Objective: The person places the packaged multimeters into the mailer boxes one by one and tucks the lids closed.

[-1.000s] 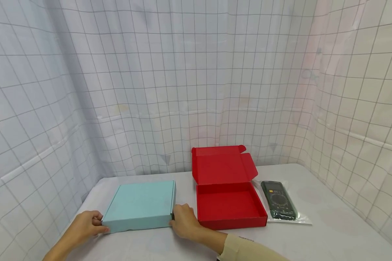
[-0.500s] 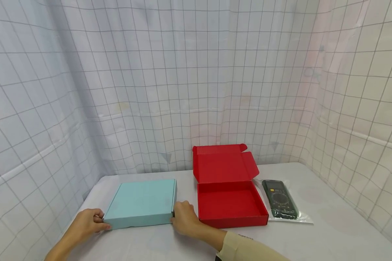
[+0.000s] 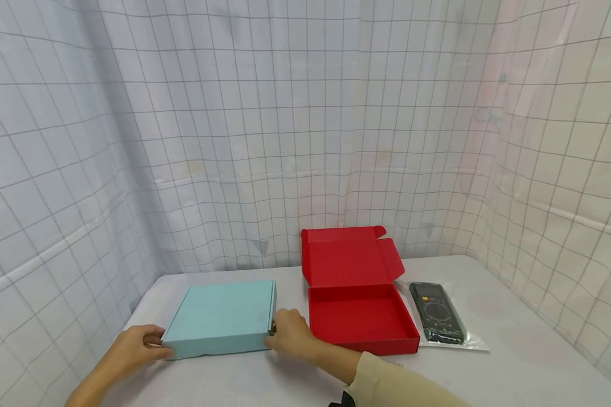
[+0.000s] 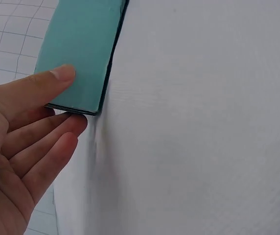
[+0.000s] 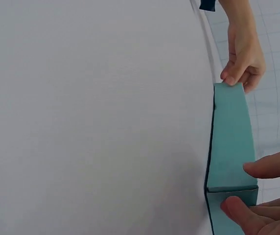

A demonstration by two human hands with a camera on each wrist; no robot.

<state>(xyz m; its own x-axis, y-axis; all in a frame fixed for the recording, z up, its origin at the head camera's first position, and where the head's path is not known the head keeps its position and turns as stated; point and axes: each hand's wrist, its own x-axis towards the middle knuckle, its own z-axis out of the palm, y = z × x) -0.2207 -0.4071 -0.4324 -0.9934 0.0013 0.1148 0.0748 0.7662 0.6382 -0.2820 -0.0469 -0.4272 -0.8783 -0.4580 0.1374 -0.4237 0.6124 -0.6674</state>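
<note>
A closed light-blue cardboard box point(image 3: 219, 311) lies flat on the white table, left of centre. At its front left corner my left hand point(image 3: 134, 350) pinches it. The left wrist view shows that thumb on the blue front face point(image 4: 83, 44), fingers around the short end. My right hand point(image 3: 292, 336) holds the front right corner. In the right wrist view, its thumb point(image 5: 265, 167) is at the front panel and a fingertip point(image 5: 234, 205) presses the adjoining side, past a seam between the panels. What is inside the box is hidden.
Right of the blue box stands an open red cardboard box point(image 3: 364, 316), its lid point(image 3: 346, 257) raised at the back. Beside that lies a dark multimeter point(image 3: 436, 312) in a clear plastic bag point(image 3: 473, 341). A white grid-patterned curtain point(image 3: 315, 135) encloses the table point(image 3: 224, 384).
My right hand has shifted slightly at the corner, its fingers a little higher, and a small dark gap shows there. My left hand keeps its grip; the head view shifts slightly.
</note>
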